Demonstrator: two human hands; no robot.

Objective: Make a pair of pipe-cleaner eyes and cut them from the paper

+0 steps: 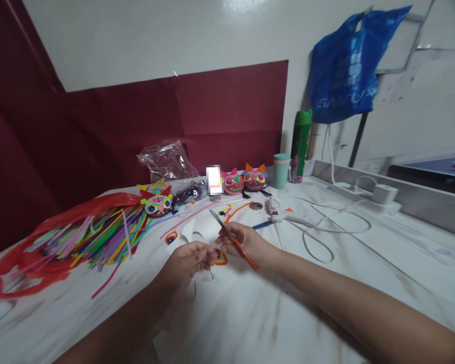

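My right hand (244,240) is closed around slim orange-handled scissors (243,254), seen nearly edge-on with their grey metal end pointing up and left. Facing it, my left hand (193,258) has its fingertips pinched together at the edge of a small orange and yellow eye-shaped piece (222,259). The fingers hide part of that piece. A similar eye piece (171,238) with a blue middle lies to the left, by white cut paper (191,231). Orange strips (238,212) lie just beyond my hands.
Colourful pipe cleaners (109,237) lie on a red plastic bag (7,270) at left. Decorated cat-like heads (254,180) stand at the back, near a mint cup (281,172) and green spray can (302,144). White cables (326,228) and a power strip (364,194) occupy the right.
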